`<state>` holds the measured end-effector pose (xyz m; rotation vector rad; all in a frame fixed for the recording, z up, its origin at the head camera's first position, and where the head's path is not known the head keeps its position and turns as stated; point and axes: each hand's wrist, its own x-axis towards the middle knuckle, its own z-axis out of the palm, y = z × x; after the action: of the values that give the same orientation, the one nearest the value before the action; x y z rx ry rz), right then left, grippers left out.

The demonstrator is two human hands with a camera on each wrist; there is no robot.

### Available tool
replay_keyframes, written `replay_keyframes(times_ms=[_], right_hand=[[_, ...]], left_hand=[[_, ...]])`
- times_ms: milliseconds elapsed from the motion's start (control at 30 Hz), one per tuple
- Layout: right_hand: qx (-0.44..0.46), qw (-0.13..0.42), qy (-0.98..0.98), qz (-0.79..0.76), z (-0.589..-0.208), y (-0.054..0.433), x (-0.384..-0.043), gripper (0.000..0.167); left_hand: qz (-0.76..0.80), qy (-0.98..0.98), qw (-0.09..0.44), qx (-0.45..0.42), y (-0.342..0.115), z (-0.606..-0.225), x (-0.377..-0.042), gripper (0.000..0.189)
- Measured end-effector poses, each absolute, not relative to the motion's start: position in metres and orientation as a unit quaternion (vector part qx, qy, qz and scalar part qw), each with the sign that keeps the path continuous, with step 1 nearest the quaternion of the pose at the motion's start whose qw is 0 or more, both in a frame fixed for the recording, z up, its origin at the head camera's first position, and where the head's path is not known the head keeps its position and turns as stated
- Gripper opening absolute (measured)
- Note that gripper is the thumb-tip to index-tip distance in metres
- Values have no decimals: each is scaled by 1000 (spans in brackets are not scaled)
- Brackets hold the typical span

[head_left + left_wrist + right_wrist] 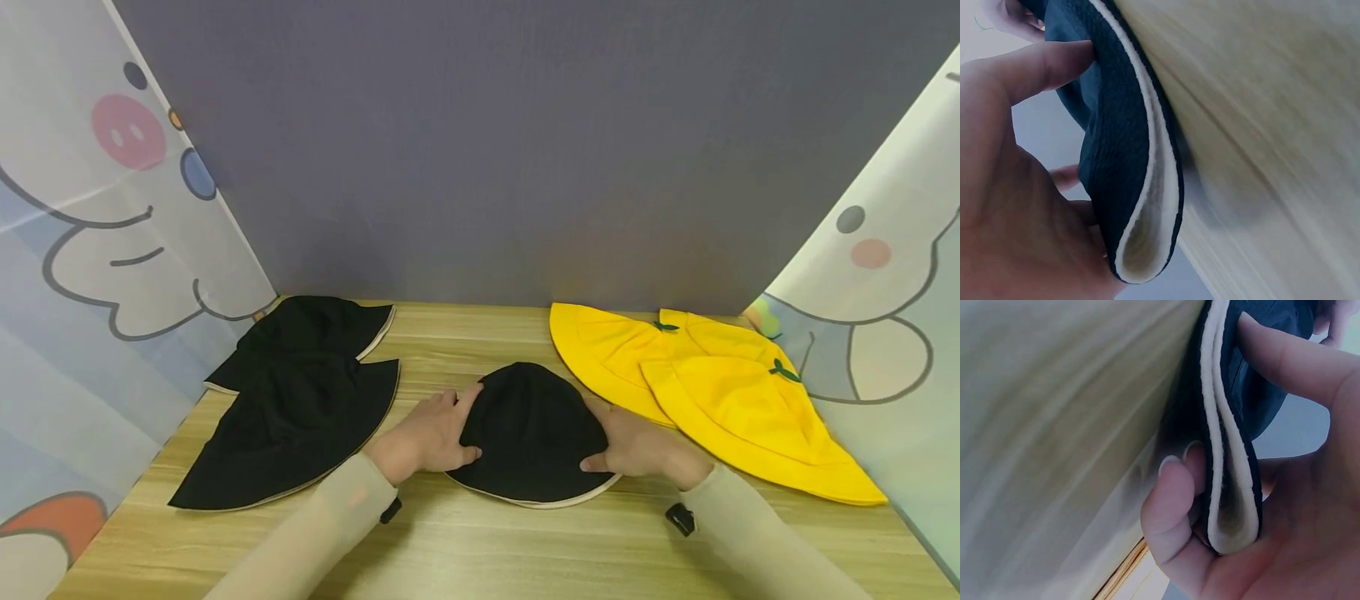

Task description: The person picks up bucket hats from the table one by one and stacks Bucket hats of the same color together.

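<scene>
The black hat (528, 425) sat folded at the middle of the tabletop (480, 554), its doubled, pale-edged brim toward the near edge. The left hand (431, 429) pinched one side, thumb in front; the right hand (637, 442) pinched the other, fingertips curled under the brim. The step seemed to be gripping it two-handed; any move called for an even hold. Two more black hats (300, 433) overlapped by the left edge, three yellow hats (742, 408) by the right, both groups likely in the way of sideways travel. A grey panel (510, 167) closed the far edge.
</scene>
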<state>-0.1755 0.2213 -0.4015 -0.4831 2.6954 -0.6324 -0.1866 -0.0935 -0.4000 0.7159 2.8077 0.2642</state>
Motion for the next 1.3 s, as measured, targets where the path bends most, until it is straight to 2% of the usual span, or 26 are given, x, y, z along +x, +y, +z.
replay_keyframes(times_ms=[133, 367, 633, 867, 967, 1133, 1300], right_hand=[[-166, 165, 949, -212, -404, 222, -169, 102], [-141, 155, 966, -150, -397, 219, -154, 97], [-182, 98, 977, -59, -392, 205, -140, 82], [-197, 105, 974, -45, -389, 196, -130, 71], [-198, 119, 971, -58, -389, 194, -127, 71], [-195, 129, 970, -58, -390, 194, -125, 76], [-210, 121, 969, -43, -391, 193, -126, 73]], left_hand=[[72, 959, 115, 250, -95, -399, -177, 88], [39, 957, 108, 265, -91, -397, -169, 90], [2, 956, 108, 275, -89, -394, -162, 82], [-12, 953, 101, 284, -88, -393, -156, 70], [-9, 953, 109, 284, -88, -393, -155, 75], [7, 952, 130, 276, -87, -393, -153, 95], [-4, 954, 116, 276, -84, -395, -152, 102]])
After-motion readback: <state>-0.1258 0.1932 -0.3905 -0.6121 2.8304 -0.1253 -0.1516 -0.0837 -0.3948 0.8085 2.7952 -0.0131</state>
